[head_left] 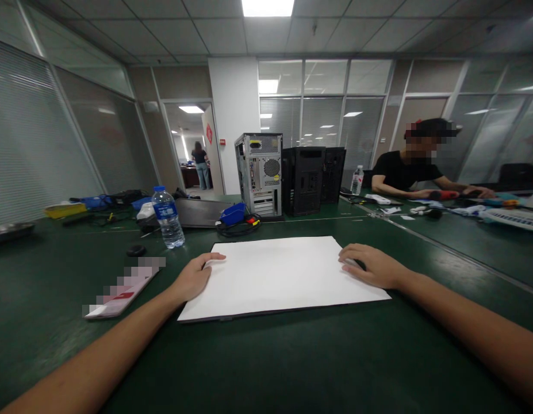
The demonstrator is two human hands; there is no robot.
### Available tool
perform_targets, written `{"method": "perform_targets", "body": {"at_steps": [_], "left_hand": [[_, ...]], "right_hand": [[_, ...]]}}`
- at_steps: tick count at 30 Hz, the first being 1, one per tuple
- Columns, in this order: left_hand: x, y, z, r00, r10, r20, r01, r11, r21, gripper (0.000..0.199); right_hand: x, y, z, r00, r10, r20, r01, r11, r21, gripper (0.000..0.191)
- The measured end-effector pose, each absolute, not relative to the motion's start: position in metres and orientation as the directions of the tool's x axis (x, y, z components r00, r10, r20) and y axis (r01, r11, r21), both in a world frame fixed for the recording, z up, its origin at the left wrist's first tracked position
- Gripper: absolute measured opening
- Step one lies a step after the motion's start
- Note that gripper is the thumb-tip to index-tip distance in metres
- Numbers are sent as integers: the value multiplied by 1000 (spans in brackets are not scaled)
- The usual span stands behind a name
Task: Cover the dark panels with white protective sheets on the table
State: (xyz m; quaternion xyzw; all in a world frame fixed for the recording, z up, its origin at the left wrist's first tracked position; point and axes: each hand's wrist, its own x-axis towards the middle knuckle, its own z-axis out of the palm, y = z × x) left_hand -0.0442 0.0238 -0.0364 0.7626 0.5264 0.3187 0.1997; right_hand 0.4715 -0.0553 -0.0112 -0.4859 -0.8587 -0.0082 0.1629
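A large white sheet [277,276] lies in front of me on top of a thin dark flat object, of which only a narrow edge shows. On the sheet's left side rests my left hand [195,279], open, one finger stretched over the paper and the thumb apart from it. My right hand [369,265] lies across the right edge, also open. Its fingers are slightly bent with their tips on the paper, and a gap separates them from the thumb. Neither hand visibly pinches the sheet.
On the green table [266,368] stand a water bottle [168,221] at left and computer cases [260,175] behind. A blue object with a black cable [238,224] lies before them. A partly blurred pink-and-white item [123,294] sits left. A co-worker [410,167] handles tools at right.
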Motion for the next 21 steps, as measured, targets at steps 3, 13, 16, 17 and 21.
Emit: {"method": "perform_targets", "body": {"at_steps": [3,13,16,17,21], "left_hand": [[-43,22,-36,267,920,289,685,-391,614,44],[-42,21,-37,331,886,325,691,-462,556,40],[-42,20,-37,335,887,318,696,-461,550,40],[-42,20,-37,338,887,315,699,-461,547,39],[-41,21,-37,355,878,322,698,-478,533,39]], "right_hand": [[471,-55,-11,-477,838,266,829,530,-179,44],[476,-53,-14,-445,856,261,844,499,-196,41],[477,-52,-15,-434,863,259,856,485,-180,41],[477,-52,-16,-432,863,260,858,482,-175,41],[478,-51,-16,-432,862,264,856,484,-183,41]]}}
